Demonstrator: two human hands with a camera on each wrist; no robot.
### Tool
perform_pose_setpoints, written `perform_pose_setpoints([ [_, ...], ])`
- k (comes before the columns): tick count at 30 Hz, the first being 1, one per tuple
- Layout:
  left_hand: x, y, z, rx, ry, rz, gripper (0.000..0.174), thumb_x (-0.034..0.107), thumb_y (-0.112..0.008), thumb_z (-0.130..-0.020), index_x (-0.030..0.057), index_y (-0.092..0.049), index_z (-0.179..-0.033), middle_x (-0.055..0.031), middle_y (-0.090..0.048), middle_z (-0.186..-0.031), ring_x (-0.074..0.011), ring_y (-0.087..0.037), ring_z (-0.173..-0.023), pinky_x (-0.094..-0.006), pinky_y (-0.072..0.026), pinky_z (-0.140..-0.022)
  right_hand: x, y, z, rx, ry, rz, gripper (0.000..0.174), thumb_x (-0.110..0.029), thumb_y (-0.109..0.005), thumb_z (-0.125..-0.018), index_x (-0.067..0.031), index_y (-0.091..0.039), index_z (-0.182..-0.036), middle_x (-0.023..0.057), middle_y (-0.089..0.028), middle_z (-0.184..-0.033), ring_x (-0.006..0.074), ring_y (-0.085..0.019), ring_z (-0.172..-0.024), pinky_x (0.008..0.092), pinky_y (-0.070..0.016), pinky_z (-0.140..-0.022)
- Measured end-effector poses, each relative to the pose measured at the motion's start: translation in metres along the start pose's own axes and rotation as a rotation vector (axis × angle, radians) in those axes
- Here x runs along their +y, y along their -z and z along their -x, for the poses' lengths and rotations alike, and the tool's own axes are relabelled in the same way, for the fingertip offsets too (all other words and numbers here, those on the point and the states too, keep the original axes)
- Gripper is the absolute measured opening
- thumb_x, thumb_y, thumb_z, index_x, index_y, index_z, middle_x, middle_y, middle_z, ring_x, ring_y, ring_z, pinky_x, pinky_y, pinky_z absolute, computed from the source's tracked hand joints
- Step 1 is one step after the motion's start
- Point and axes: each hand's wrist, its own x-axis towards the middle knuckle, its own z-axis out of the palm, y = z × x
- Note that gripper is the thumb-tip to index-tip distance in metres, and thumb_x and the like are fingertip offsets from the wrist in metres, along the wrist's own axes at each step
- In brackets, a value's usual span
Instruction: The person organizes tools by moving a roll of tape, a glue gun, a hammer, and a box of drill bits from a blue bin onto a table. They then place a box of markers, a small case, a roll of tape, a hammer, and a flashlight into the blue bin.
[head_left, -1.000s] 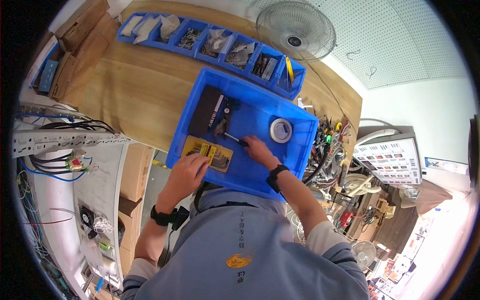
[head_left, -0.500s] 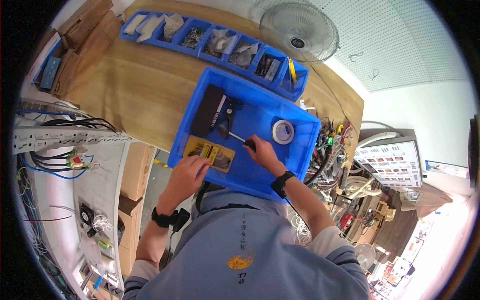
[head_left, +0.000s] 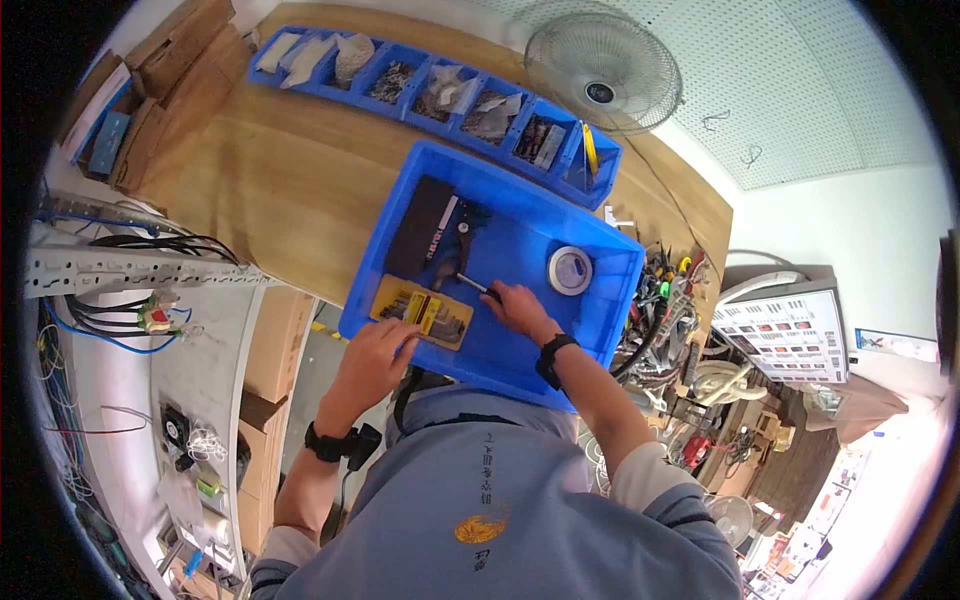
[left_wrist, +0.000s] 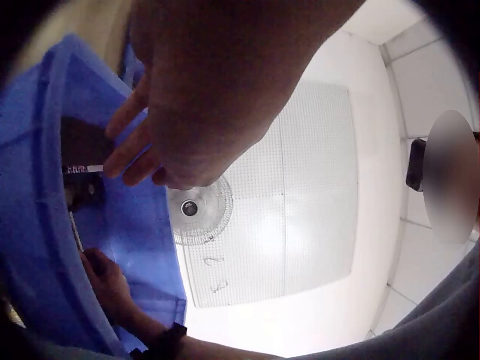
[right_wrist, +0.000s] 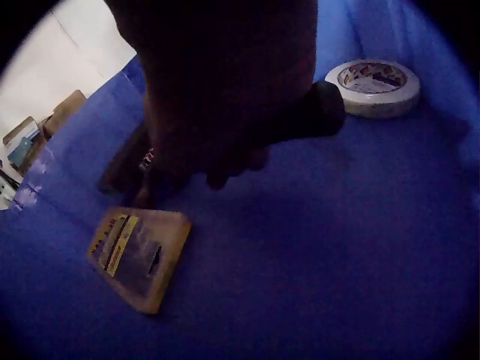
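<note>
In the head view my right hand grips the black handle of a hammer-like tool with a silver shaft, inside a large blue bin. The handle's thick end sticks out past the hand in the right wrist view. Toward the bin's left wall points the tool's brownish head. My left hand is at the bin's near left edge, beside a yellow case of small metal pieces. Its fingers look loose and hold nothing in the left wrist view.
A dark flat box lies along the bin's left side, with a black tool beside it. A roll of white tape sits at the bin's right. Behind stand blue parts bins and a fan; many hand tools lie right.
My right hand and the tool shift slightly right, then back left; the brownish head ends a little nearer the yellow case. My left hand stays by the case.
</note>
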Motion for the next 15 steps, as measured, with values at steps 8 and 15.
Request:
perform_pose_setpoints([
  [8,0.006,-0.002,0.005,-0.018,0.03,-0.011,0.017,0.01,-0.064,-0.093,0.0018,-0.066,-0.107,-0.0157,-0.069,-0.105,-0.0348,-0.064,-0.096,-0.0424,-0.0496,-0.083,0.006,0.002,-0.019,0.1,0.137,0.077,0.029,-0.03,-0.063,-0.093,-0.0027,-0.066,-0.104,0.019,-0.063,-0.102,0.0418,-0.064,-0.093,0.0513,-0.0526,-0.078],
  [15,0.006,-0.006,0.006,0.029,-0.004,0.0,0.017,0.012,-0.062,-0.093,0.0036,-0.066,-0.107,-0.0139,-0.066,-0.098,-0.0355,-0.062,-0.089,-0.0436,-0.0487,-0.078,0.009,-0.011,-0.02,0.189,0.112,0.048,0.033,-0.014,-0.069,-0.086,-0.0047,-0.059,-0.116,0.0198,-0.06,-0.112,0.0399,-0.057,-0.107,0.0478,-0.0494,-0.091],
])
